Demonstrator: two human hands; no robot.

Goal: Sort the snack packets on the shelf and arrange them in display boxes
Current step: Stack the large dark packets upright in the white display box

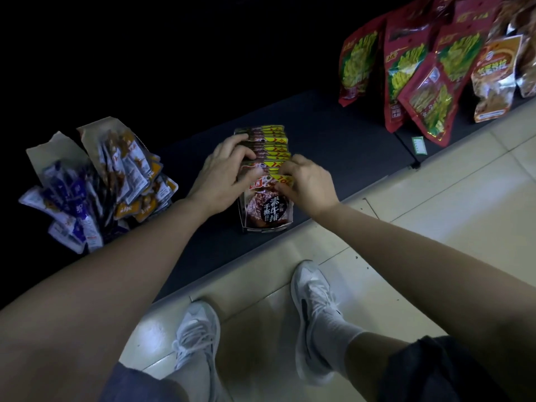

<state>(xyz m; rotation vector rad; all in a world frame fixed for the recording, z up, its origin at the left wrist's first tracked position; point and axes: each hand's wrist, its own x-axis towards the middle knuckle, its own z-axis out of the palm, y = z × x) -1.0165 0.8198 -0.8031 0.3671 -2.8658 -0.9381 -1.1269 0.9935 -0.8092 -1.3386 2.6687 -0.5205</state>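
Packets [271, 142] in the display box [268, 211] look light, floppy and slick. Left hand [223, 166] clamps their left edges, right hand [307, 181] pinches near-right corners. Best grip is probably the top seals.

Dim aisle: low black shelf [333, 132] above pale tiled floor [435, 204].
The matte shelf runs from 8 o'clock up to 2 o'clock; glossy cream tiles with dark grout fill 3 to 6 o'clock, and unlit blackness covers everything toward 11 o'clock.
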